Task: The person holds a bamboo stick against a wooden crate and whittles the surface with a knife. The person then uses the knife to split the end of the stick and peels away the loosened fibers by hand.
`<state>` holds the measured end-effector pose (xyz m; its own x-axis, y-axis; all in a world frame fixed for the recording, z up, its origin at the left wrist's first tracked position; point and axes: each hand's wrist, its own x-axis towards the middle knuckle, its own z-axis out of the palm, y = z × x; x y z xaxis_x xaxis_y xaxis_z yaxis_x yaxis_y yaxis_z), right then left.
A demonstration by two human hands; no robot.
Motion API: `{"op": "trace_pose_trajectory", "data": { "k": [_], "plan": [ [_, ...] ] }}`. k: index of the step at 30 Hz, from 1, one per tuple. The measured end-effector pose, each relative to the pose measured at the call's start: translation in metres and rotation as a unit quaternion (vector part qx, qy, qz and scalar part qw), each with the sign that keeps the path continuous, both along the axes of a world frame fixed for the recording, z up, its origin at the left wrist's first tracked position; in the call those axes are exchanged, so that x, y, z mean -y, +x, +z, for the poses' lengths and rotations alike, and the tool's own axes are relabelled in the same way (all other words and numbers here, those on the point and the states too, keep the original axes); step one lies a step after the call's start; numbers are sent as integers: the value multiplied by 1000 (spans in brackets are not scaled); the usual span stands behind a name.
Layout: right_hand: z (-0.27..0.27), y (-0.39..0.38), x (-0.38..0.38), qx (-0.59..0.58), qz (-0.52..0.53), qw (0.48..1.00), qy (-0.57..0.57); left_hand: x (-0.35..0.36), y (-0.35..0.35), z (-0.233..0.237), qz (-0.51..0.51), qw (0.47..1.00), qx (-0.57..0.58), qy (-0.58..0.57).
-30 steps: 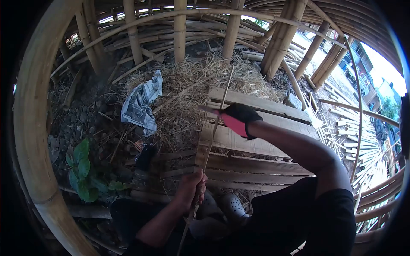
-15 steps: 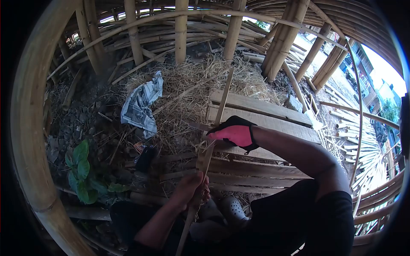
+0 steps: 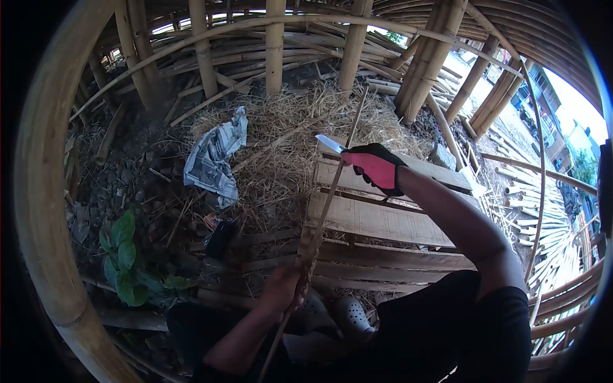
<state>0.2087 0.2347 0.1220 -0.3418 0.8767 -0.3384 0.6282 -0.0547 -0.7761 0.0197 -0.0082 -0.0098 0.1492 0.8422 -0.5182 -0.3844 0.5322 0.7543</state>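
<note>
A long thin bamboo strip point(image 3: 330, 193) runs slantwise from my lap up past the wooden pallet. My bare left hand point(image 3: 285, 287) is wrapped round its lower part, close to my knees. In a pink and black glove, my right hand point(image 3: 378, 168) is closed on a knife, its handle hidden in the fist. The shiny knife blade point(image 3: 330, 143) points up and left, crossing the strip near its upper end. Beneath the strip lies the slatted wooden pallet point(image 3: 383, 220), and the left hand is beside its near left corner.
Crumpled newspaper point(image 3: 216, 156) lies on straw point(image 3: 274, 140) left of the pallet. A leafy plant point(image 3: 124, 255) grows at the lower left, with a dark object point(image 3: 220, 237) nearby. Bamboo posts point(image 3: 274, 48) and a curved pole point(image 3: 48, 191) surround the spot. Cut bamboo is piled at right.
My right hand with the knife has moved up and right, farther along the strip. The strip has turned its narrow edge toward view, and my left hand has shifted slightly lower.
</note>
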Motion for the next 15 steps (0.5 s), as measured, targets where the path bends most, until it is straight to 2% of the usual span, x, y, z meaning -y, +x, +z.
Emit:
{"op": "trace_pose_trajectory", "data": {
  "k": [1, 4, 5, 6, 8, 9, 10, 12, 13, 14, 15],
  "plan": [
    [1, 3, 0, 23, 33, 998, 57, 0, 2, 7, 3, 1000, -26, 10],
    [-5, 21, -29, 79, 42, 993, 72, 1, 4, 5, 9, 998, -52, 20],
    [-20, 28, -38, 69, -16, 996, 57, 0, 5, 3, 10, 998, -55, 23],
    [-12, 20, -21, 69, -17, 996, 57, -1, 6, 1, 9, 998, -55, 23],
    [3, -3, 34, 201, 68, 975, 62, -2, 5, -1, 14, 998, -47, 33],
    [-37, 7, 23, 130, 119, 982, 63, -3, 4, 0, 13, 998, -49, 33],
    [-33, 8, 27, 136, 150, 975, 92, -3, 3, 1, 15, 999, -39, 29],
    [-10, 7, 10, 153, 117, 978, 75, -3, 3, 3, 17, 999, -27, 22],
    [-27, 17, -22, 112, 30, 990, 76, -5, 3, 5, 8, 998, -54, 16],
    [-11, 18, -24, 170, 18, 978, 124, -5, 3, 6, -1, 997, -81, 9],
    [-14, 16, -19, 154, -14, 982, 110, -4, 4, 6, 0, 997, -80, 10]
  ]
}}
